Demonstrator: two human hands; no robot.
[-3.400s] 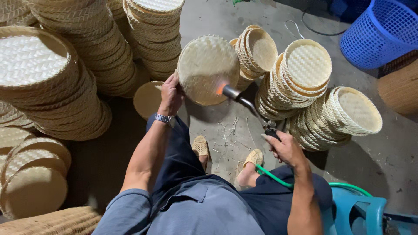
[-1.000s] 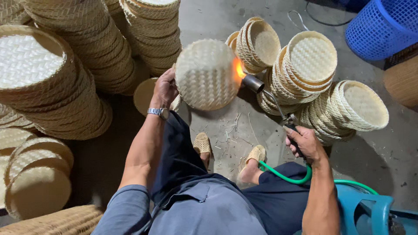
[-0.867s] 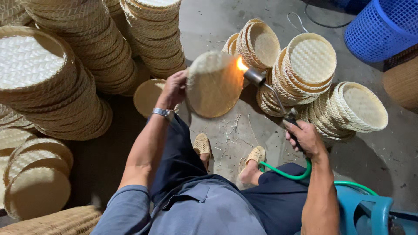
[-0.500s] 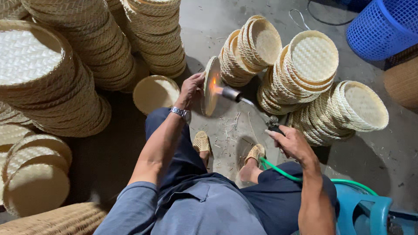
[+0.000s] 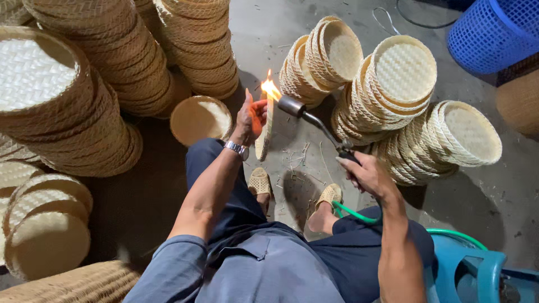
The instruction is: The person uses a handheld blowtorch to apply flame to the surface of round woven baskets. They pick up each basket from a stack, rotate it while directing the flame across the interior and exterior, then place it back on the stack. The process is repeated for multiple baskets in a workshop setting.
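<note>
Tray [image 5: 263, 140], a round woven one, is held edge-on in front of the seated person's knees, so only its thin rim and a sliver of its face show. Left hand [image 5: 250, 115] has its grip closed on the tray's upper edge, a watch [image 5: 236, 148] on that wrist. Touching the top of the rim is a flame [image 5: 270, 88] from the torch [image 5: 314, 120], whose metal nozzle sits just beside the tray on the right. Right hand [image 5: 364, 171] is wrapped tight around the torch's handle, and a green hose [image 5: 356, 216] loops away from it toward a blue stool [image 5: 469, 269]. Below the tray, two sandalled feet rest on the concrete floor [image 5: 494, 207], which is littered with straw bits. One tray [image 5: 200, 119] lies flat on the floor by the left hand. Tall stacks [image 5: 112, 67] rise on the left; leaning rows of trays [image 5: 404, 95] lie to the right, with a blue basket [image 5: 494, 31] beyond.
</note>
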